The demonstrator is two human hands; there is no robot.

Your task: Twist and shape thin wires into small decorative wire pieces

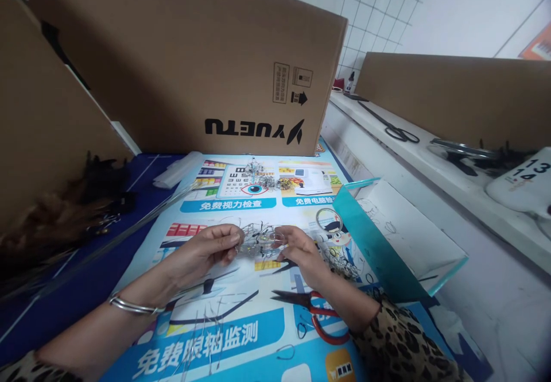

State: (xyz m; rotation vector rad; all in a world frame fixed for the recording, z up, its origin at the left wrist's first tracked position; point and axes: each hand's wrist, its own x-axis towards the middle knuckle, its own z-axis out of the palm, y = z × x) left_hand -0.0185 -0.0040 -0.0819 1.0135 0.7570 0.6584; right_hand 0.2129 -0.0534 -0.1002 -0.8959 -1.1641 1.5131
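Observation:
Between my two hands is a beaded wire piece (260,239), a loose tangle of thin silvery wire with small dark and yellow bits. My left hand (217,243) pinches its left side between thumb and fingers. On the opposite side, the fingers of my right hand (299,250) are closed on its edge. Red-handled scissors (321,313) lie below my right hand, blades pointing left. A heap of beaded wire (344,262) is just right of that hand. Cut lengths of thin wire (209,333) are spread in front of my left forearm.
Clustered wire ornaments (269,182) sit farther back on the printed sheet (241,221). A teal box (365,238) with wire bits inside stands at right. A large cardboard box (193,66) blocks the back. Black scissors (400,132) rest on the white ledge. Dark bundled items (103,192) are at left.

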